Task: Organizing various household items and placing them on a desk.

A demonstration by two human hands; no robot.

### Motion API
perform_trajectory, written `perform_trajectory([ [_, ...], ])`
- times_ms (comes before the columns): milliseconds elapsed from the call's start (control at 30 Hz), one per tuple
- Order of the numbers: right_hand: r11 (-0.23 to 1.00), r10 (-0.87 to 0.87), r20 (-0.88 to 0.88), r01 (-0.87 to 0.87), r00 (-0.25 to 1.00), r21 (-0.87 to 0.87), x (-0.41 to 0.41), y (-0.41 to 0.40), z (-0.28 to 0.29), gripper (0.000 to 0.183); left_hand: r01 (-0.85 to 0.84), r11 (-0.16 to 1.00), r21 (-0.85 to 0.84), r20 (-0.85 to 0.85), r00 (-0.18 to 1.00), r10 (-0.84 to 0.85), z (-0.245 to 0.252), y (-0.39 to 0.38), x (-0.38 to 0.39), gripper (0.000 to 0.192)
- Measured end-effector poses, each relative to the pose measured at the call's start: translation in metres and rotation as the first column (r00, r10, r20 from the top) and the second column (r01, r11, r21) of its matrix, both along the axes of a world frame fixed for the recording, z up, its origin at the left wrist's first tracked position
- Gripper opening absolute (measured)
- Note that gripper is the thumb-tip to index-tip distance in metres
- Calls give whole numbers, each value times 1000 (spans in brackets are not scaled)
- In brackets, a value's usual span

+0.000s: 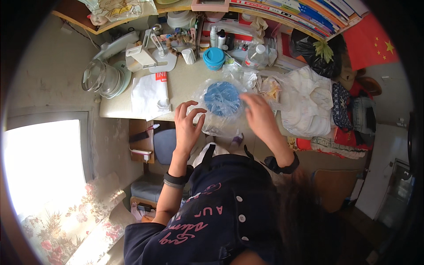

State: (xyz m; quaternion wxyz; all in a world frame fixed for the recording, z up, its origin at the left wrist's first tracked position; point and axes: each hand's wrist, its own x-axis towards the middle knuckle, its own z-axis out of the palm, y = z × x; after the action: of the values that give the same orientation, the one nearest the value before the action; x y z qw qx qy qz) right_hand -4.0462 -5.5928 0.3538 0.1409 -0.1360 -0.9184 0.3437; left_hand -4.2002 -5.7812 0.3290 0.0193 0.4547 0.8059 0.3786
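Observation:
A round blue object (222, 98), loosely wrapped in clear plastic film (217, 127), lies near the front edge of the desk (185, 76). My left hand (188, 124) is raised at its left, fingers curled and apart, with nothing in it. On the other side, my right hand (258, 107) reaches over the right edge of the plastic, its fingertips close to the blue object. Whether those fingertips touch the film cannot be told. A blue lidded cup (214, 59) stands behind the wrapped object.
White paper bag (147, 92) and glass jar (101, 78) occupy the desk's left. Crumpled wrappers (270, 87) and a white diaper-like bundle (306, 102) lie at right. A plastic bottle (256, 56), white stand (161, 53) and small containers line the back, below a shelf of books (291, 16).

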Motion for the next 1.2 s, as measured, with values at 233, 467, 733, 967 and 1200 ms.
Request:
perform_trajectory([
  [233, 975, 142, 660, -218, 738, 34, -83, -19, -44, 21, 22, 999, -45, 80, 997, -19, -17, -8, 13, 41],
  [467, 924, 250, 876, -372, 413, -89, -127, -1, -86, 34, 2, 997, 78, 153, 988, -14, -26, -12, 14, 43],
  [733, 949, 262, 707, -307, 657, -66, -98, 14, -70, 29, -35, 998, 53, 17, 999, 34, -31, -1, 8, 44],
  [967, 915, 223, 48, -226, 974, 334, -10, 13, -23, 18, 256, 951, 174, -77, 966, -246, -50, -4, -18, 34],
  [1200, 930, 43, -243, 49, 969, 363, 43, 1, -69, 14, 320, 933, 166, -158, 942, -296, -59, -15, -25, 22],
])
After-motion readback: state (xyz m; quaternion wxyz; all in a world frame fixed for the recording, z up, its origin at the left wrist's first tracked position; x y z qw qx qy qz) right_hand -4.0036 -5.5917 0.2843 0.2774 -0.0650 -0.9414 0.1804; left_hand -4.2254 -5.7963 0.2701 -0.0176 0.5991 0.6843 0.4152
